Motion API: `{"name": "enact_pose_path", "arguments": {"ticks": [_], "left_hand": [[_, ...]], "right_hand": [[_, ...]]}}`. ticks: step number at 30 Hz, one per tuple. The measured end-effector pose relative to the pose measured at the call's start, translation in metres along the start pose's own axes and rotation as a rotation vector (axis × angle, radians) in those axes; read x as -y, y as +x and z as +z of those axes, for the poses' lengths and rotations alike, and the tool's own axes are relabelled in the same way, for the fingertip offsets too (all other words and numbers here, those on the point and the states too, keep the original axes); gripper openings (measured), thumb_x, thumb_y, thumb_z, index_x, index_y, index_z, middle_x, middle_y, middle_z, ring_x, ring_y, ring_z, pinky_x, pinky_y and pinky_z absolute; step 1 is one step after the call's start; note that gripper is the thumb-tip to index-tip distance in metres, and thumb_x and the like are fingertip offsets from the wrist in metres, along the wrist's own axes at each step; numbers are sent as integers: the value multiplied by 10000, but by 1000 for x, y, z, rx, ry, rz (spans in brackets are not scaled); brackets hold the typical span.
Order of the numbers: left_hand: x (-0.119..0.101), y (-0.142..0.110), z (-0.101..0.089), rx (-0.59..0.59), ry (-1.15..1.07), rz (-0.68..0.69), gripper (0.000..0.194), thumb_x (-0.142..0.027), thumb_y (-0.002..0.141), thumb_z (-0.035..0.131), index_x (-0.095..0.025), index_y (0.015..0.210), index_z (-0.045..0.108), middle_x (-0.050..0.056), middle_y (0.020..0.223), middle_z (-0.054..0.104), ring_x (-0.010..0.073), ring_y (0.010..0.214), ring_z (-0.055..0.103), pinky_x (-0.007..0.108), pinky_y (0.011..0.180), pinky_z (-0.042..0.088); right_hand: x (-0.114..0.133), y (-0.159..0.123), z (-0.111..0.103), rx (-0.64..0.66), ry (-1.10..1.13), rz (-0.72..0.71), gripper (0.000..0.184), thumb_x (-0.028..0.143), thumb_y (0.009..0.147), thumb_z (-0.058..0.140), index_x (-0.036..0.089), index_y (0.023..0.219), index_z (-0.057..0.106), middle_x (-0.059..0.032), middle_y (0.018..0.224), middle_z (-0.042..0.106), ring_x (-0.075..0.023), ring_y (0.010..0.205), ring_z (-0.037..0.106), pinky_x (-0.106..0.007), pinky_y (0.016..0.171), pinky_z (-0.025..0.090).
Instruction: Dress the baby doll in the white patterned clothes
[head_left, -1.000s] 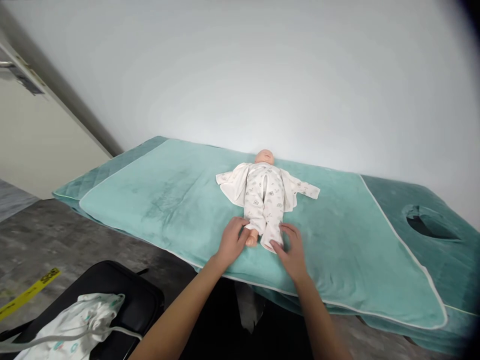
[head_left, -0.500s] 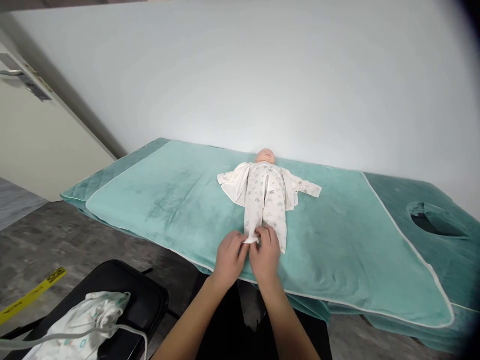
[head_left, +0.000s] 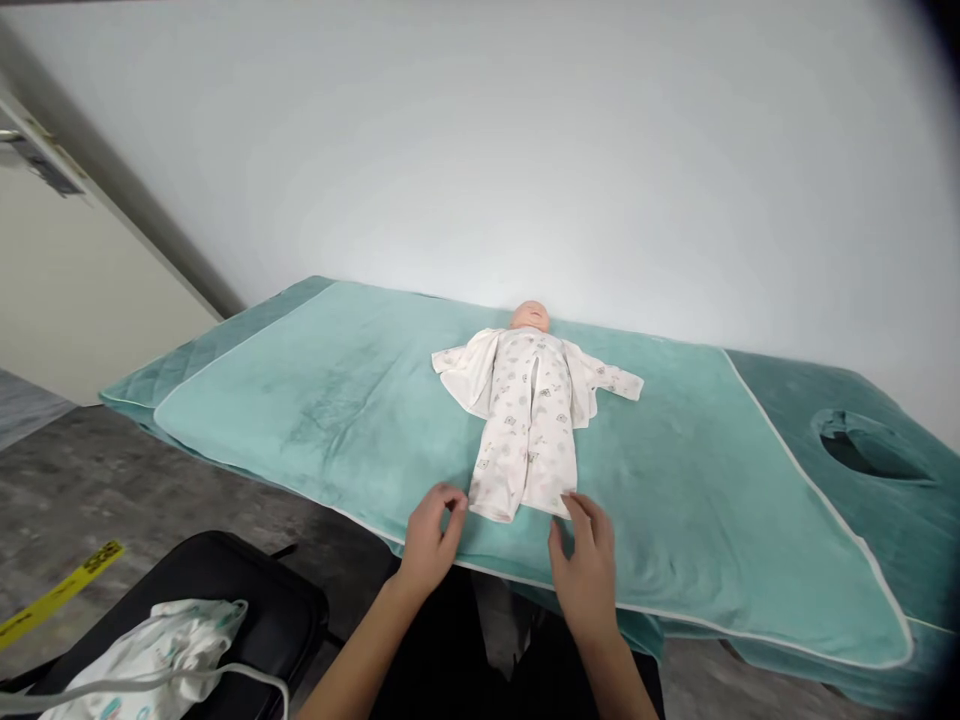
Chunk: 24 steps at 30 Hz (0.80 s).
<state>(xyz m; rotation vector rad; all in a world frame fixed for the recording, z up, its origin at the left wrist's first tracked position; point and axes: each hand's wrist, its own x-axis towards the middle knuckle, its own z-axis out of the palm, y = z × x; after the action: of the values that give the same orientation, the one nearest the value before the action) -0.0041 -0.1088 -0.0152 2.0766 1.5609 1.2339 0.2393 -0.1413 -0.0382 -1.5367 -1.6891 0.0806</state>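
A: Start at the left hand. Has it got anything?
B: Thumb and finger curl close together right beside the outer corner of 1 cuff. Whether any cloth is caught between them, I cannot tell.
A: And the right hand?
B: Loose — thumb and fingers apart, a fingertip at the outer corner of the other cuff, nothing gripped.
A: So how do the trousers lie from there?
B: Between the hands and just beyond them. The long axis points away from the person, from the 2 cuffs up to the waist. Neither hand is clearly nearer; each stands at the outside of 1 leg.
A: The doll?
B: On its back in the trousers, head at the far end by the wall. No feet show past the cuffs.
A: Farther out?
B: A white shirt spreads to either side of the doll, on a green bed. Off to the left — a black chair with a crumpled cloth.
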Motion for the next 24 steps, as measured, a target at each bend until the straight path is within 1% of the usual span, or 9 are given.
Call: {"name": "enact_pose_path", "arguments": {"ticks": [3, 6, 9, 11, 14, 17, 20, 22, 24], "left_hand": [[23, 24, 18, -2, 126, -57, 170, -237, 966, 469, -221, 1072, 600, 70, 1004, 668, 227, 961, 639, 381, 850, 538], [35, 58, 37, 76, 268, -19, 278, -198, 930, 501, -207, 1192, 594, 109, 1137, 655, 267, 1106, 609, 423, 935, 522], [38, 93, 52, 60, 428, -7, 407, -185, 928, 491, -178, 1331, 544, 172, 1376, 544, 315, 1273, 519, 474, 1011, 480], [39, 114, 59, 54, 509, 16, 449, -186, 948, 463, -185, 1395, 506, 173, 1495, 451, 334, 1376, 424, 508, 1069, 430], [44, 139, 64, 96, 559, 98, 421, -236, 969, 470, -189, 1383, 528, 152, 1539, 426, 335, 1434, 347, 532, 1136, 354], [53, 152, 65, 125, 576, 169, 344, -268, 961, 501, -186, 1277, 610, 144, 1513, 470, 333, 1427, 359, 551, 1171, 296], [61, 155, 66, 141, 581, 214, 293, -247, 957, 495, -202, 1195, 660, 126, 1474, 519, 319, 1421, 379, 552, 1183, 277], [65, 154, 68, 154, 575, 245, 303, -248, 959, 495, -211, 1205, 667, 120, 1461, 538, 308, 1420, 388, 544, 1192, 267], [67, 152, 69, 177, 563, 299, 327, -258, 959, 500, -226, 1242, 660, 116, 1454, 549, 298, 1424, 394, 546, 1205, 246]], "right_hand": [[-6, 18, -5, 2, -67, -44, 302, 212, 980, 504, 237, 1268, 592, -129, 1179, 599, -307, 1103, 571, -500, 860, 551], [-3, 25, -11, 28, -4, -92, 242, 172, 991, 456, 228, 1157, 623, -109, 1115, 614, -258, 1040, 604, -423, 833, 560], [4, 18, -16, 52, 84, -132, 227, 161, 1001, 448, 233, 1117, 629, -93, 1072, 627, -219, 1007, 630, -356, 806, 563], [7, 10, -19, 49, 118, -155, 219, 162, 997, 463, 239, 1110, 634, -90, 1052, 630, -209, 986, 642, -337, 787, 564], [4, -3, -24, 75, 153, -177, 232, 150, 979, 492, 239, 1140, 634, -94, 1053, 638, -207, 973, 653, -339, 791, 571], [-10, -2, -32, 196, 201, -220, 253, 152, 954, 535, 243, 1161, 648, -94, 1060, 663, -221, 981, 661, -368, 829, 580], [-32, 29, -39, 258, 221, -241, 225, 188, 943, 550, 249, 1121, 675, -88, 1055, 685, -230, 974, 668, -381, 843, 582], [-46, 65, -36, 140, 133, -200, 250, 214, 949, 516, 240, 1143, 671, -102, 1067, 684, -250, 993, 656, -411, 869, 569], [-55, 107, -24, 42, -26, -147, 315, 211, 942, 477, 226, 1202, 655, -124, 1124, 672, -280, 1082, 616, -459, 945, 528]]}}
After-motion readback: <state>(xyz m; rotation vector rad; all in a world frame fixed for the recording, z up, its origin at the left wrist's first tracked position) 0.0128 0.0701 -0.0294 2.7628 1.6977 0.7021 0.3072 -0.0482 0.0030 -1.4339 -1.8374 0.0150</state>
